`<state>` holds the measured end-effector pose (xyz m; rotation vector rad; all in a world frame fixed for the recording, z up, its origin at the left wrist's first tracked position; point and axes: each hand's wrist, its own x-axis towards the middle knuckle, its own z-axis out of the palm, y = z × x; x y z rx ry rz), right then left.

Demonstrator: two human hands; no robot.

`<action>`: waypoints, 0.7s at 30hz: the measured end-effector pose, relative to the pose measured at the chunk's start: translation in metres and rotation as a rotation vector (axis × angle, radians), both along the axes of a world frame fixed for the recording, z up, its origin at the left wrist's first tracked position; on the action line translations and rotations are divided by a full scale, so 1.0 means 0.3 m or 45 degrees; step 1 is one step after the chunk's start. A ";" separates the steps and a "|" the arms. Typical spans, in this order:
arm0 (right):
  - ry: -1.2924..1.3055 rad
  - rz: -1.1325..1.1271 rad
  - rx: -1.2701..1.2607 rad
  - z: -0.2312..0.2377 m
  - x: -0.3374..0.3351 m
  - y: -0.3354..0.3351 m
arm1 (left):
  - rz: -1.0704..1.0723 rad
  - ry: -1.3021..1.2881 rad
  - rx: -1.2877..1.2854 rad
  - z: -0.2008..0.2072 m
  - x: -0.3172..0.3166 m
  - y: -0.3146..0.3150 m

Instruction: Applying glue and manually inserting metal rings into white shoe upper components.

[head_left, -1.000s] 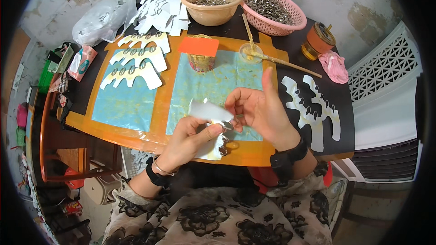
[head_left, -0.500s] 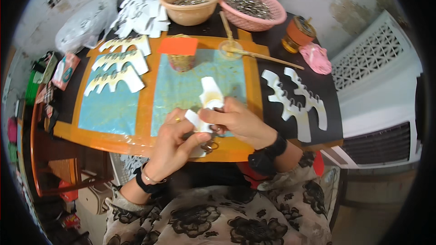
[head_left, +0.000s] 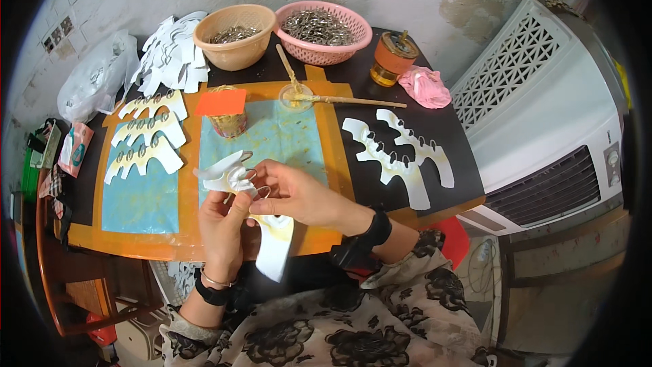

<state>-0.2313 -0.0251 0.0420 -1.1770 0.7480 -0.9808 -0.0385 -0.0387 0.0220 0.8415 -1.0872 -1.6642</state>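
Note:
A scalloped white strip (head_left: 276,248) with yellowish smears and metal rings is held over the table's front edge. My left hand (head_left: 223,228) is closed around its upper part, thumb pressed on the folded white material. From the right, my right hand (head_left: 299,194) pinches the same strip near its middle. A metal ring (head_left: 264,191) shows between the two hands; the fingertips partly hide how it sits on the strip. The strip's long end hangs down below my right hand.
Similar ringed strips lie at left (head_left: 146,160) and right (head_left: 404,180). Behind are a cup with an orange card (head_left: 227,124), a smeared dish (head_left: 297,97) with sticks, an orange basin (head_left: 236,54), a pink basket (head_left: 324,51) of metal pieces, a jar (head_left: 390,61) and a pink cloth (head_left: 424,88).
Both hands have moved left with the strip and turned it, so its long end now hangs down toward me. The whole view has shifted to the right.

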 end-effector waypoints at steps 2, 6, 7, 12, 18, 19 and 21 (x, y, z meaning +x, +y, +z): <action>0.039 -0.070 0.015 0.027 -0.016 0.032 | -0.142 -0.034 0.027 -0.019 0.000 0.010; 0.224 -0.012 0.159 0.111 -0.153 0.097 | -0.501 0.358 0.377 0.062 -0.017 0.038; 0.364 -0.029 0.200 0.162 -0.204 0.120 | -0.504 0.369 0.380 0.049 -0.009 0.034; 0.723 -0.293 0.068 0.231 -0.450 0.189 | -0.652 0.320 0.346 0.068 -0.028 0.054; 0.745 -0.339 0.055 0.210 -0.479 0.207 | -0.637 0.138 0.317 0.071 -0.038 0.065; 0.746 -0.328 0.053 0.204 -0.465 0.204 | -0.608 0.118 0.327 0.076 -0.037 0.068; 0.716 -0.325 0.041 0.189 -0.441 0.195 | -0.582 0.077 0.213 0.050 -0.030 0.065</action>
